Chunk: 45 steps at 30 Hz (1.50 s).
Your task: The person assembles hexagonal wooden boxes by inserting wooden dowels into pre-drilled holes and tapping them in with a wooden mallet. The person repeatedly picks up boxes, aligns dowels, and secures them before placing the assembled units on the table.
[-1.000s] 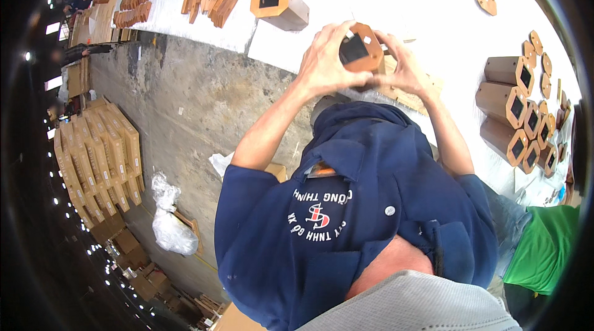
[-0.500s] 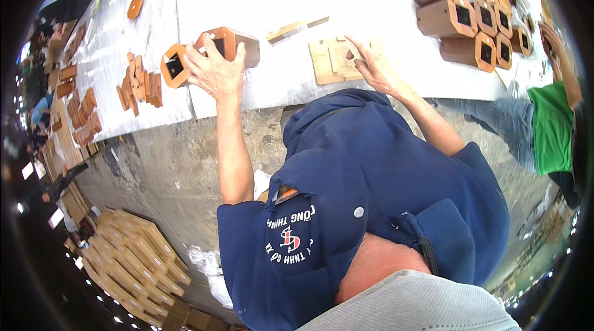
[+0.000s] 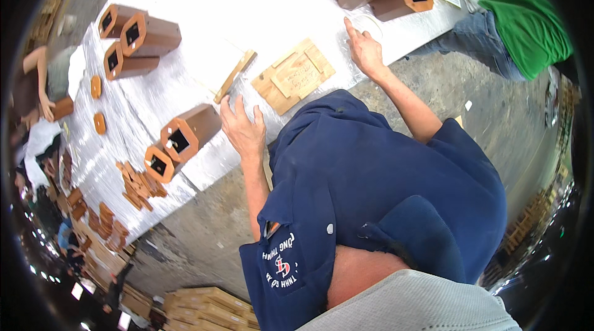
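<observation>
Concrete floor (image 3: pixel 201 232) runs beside a white-covered table (image 3: pixel 207 9) in a workshop. Both hands are empty. The left hand (image 3: pixel 244 131) has its fingers spread just beside the near end of a narrow wooden strip (image 3: pixel 236 74); whether they touch is unclear. To its left, two brown octagonal boxes (image 3: pixel 204 121) lie side by side. The right hand (image 3: pixel 366 52), index finger extended, is near a cluster of similar boxes (image 3: pixel 408 8). Between the hands lies a plywood board (image 3: pixel 302 74) with raised wooden pieces.
</observation>
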Each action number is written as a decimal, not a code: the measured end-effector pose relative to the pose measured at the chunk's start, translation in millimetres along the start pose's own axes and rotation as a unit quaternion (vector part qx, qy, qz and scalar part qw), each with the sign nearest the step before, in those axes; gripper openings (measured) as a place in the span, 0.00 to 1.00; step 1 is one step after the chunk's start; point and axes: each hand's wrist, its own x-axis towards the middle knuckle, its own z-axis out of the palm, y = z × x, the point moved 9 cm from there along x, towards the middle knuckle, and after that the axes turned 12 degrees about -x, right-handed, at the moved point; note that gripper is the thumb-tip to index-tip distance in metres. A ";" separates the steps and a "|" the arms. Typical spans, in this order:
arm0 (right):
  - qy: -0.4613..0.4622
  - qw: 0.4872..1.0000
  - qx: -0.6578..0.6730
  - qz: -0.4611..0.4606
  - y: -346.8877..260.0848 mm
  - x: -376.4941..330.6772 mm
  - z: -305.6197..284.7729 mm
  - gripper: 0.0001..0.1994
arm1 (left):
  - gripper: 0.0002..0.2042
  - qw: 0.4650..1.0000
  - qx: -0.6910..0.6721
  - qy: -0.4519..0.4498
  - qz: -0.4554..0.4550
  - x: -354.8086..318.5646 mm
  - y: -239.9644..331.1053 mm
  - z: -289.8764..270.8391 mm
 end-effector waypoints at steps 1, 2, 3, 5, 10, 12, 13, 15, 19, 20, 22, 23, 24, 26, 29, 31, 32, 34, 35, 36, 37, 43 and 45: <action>0.022 1.000 -0.002 0.004 10.2 -2.1 1.0 0.34 | 0.24 1.000 0.008 -0.008 0.002 2.1 -2.5 5.5; 0.046 0.999 -0.005 0.006 16.0 -2.8 -3.1 0.35 | 0.25 1.000 0.017 -0.013 0.004 6.0 -4.6 8.4; 0.070 0.998 -0.007 0.006 20.5 -2.7 -6.9 0.36 | 0.25 0.999 0.027 -0.018 0.004 10.4 -6.4 11.1; 0.138 0.990 0.016 0.012 21.1 -10.3 -27.9 0.34 | 0.28 0.998 0.058 -0.018 0.010 23.9 -11.3 17.0; 0.365 0.930 0.042 0.017 11.5 -0.3 -136.5 0.27 | 0.25 0.993 0.073 -0.087 -0.024 57.7 -72.0 51.9; 0.381 0.924 0.001 0.029 19.5 22.0 -144.8 0.25 | 0.19 0.989 0.080 -0.122 -0.034 71.2 -84.0 57.6; 0.361 0.931 -0.021 0.043 25.3 35.5 -142.3 0.24 | 0.18 0.990 0.082 -0.111 -0.035 78.1 -85.2 53.1; 0.319 0.944 -0.073 0.048 29.7 62.4 -138.3 0.22 | 0.15 0.992 0.081 -0.081 -0.049 87.1 -91.6 44.5; 0.327 0.939 -0.103 0.009 32.0 80.6 -135.5 0.19 | 0.14 0.979 0.161 -0.004 -0.126 108.3 -131.1 34.3; 0.361 0.928 -0.094 -0.004 34.4 78.1 -132.2 0.17 | 0.16 0.970 0.137 -0.062 -0.190 109.8 -146.0 38.0; 0.336 0.939 -0.066 0.009 41.9 74.2 -125.0 0.24 | 0.20 0.980 0.163 -0.027 -0.112 104.5 -115.4 26.7; 0.345 0.937 -0.053 0.008 46.1 67.7 -123.6 0.26 | 0.22 0.987 0.149 -0.006 -0.064 98.9 -88.0 18.0; 0.355 0.934 -0.038 0.000 45.6 63.4 -125.8 0.28 | 0.24 0.991 0.130 0.023 -0.017 92.6 -64.5 12.5; 0.398 0.916 0.004 -0.057 35.0 31.4 -137.8 0.19 | 0.32 0.999 0.012 -0.024 0.047 66.2 -49.8 27.8; 0.319 0.924 0.146 -0.154 2.3 -3.1 -166.3 0.19 | 0.37 0.994 -0.035 -0.105 0.013 11.7 -28.1 76.3; 0.252 0.916 0.205 -0.235 -29.6 -22.5 -166.3 0.19 | 0.36 0.990 -0.025 -0.140 -0.002 -5.4 -18.5 90.1; 0.219 0.916 0.211 -0.263 -46.6 -34.7 -164.5 0.20 | 0.36 0.989 -0.039 -0.143 -0.006 -9.3 -21.0 90.9; 0.164 0.904 0.225 -0.325 -84.0 -54.4 -153.7 0.20 | 0.36 0.987 -0.069 -0.143 -0.017 -15.0 -30.5 96.3; 0.157 0.898 0.227 -0.344 -98.0 -62.7 -148.3 0.20 | 0.36 0.985 -0.091 -0.147 -0.002 -16.8 -33.5 97.9; 0.144 0.896 0.223 -0.357 -113.0 -69.2 -143.7 0.20 | 0.36 0.983 -0.111 -0.147 0.010 -17.0 -39.6 97.0; 0.131 0.893 0.218 -0.370 -126.3 -76.1 -140.6 0.20 | 0.36 0.980 -0.131 -0.147 0.022 -17.6 -44.3 97.1; 0.087 0.904 0.086 -0.409 -129.5 -68.9 -135.1 0.20 | 0.36 0.984 -0.096 -0.151 0.026 -28.3 -38.2 100.8; 0.085 0.902 0.049 -0.421 -134.6 -69.5 -135.7 0.19 | 0.36 0.984 -0.061 -0.165 0.018 -28.6 -34.6 107.5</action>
